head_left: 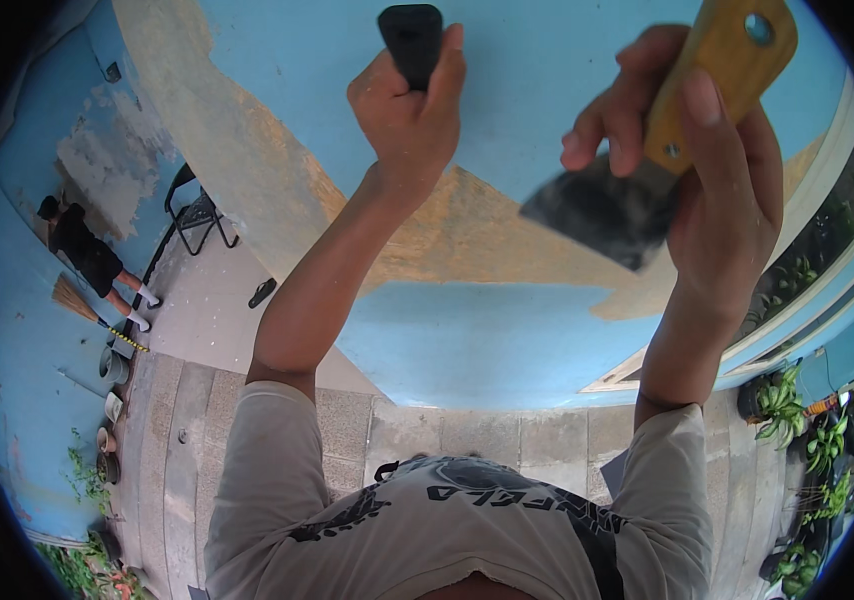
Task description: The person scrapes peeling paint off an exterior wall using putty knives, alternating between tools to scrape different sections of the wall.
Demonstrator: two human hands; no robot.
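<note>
My left hand (416,112) grips a black tool handle (410,41) in front of a light blue wall (524,82); whatever the handle carries at its far end is hidden. Closer to the camera, my right hand (719,165) holds a putty knife by its wooden handle (734,67), which has a hole near its end. The dark metal blade (607,210) points down and left and is slightly blurred. Behind both hands, a scraped, tan and grey band (464,232) with ragged edges crosses the blue paint.
At the left, another person (89,247) stands at a patchy blue wall, near a broom (74,300) and a black folding chair (198,214). A sandal (262,292) lies on the floor. Flower pots (113,366) line the left wall; potted plants (783,409) and a window (809,255) are at the right.
</note>
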